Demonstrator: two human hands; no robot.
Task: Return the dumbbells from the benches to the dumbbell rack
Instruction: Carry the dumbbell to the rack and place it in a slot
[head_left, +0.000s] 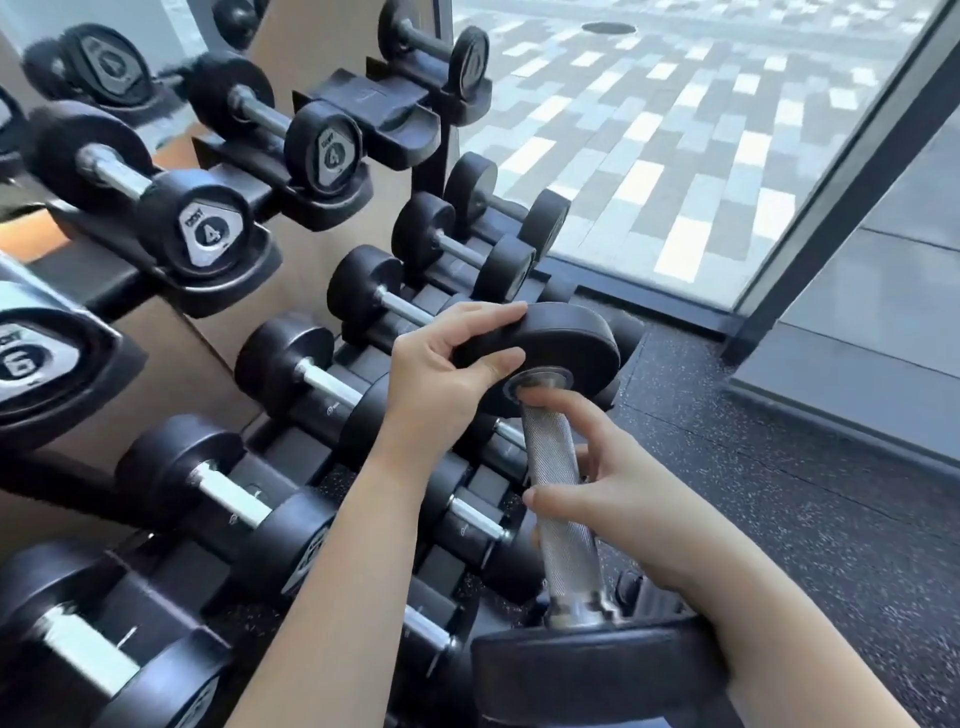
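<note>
Far left of our fingers stands the rack (228, 283), its upper cradles holding a 6 dumbbell (26, 358) and two 4 dumbbells (208, 228). Below these, just left of our left fingers (483, 312), a lower row (291, 358) of black dumbbells lies side by side (chrome handles all slanting the same way). Our left hand (441, 374) grasps the top head of the dumbbell (558, 467) we carry, with the fingers curled over the head's rim and the thumb pressed against its underside. The dumbbell stands nearly upright over the right end of the lower row. Its knurled handle runs down from the left fingers to a bottom head beneath our right wrist. Our right hand (623, 488) wraps the handle loosely: the forefinger crosses close under the top head, the thumb crosses the middle, and the other fingers are mostly hidden behind the handle. Right of the right fingers lies speckled floor (779, 493), and beyond it a window (675, 130) looks onto pale paving.
</note>
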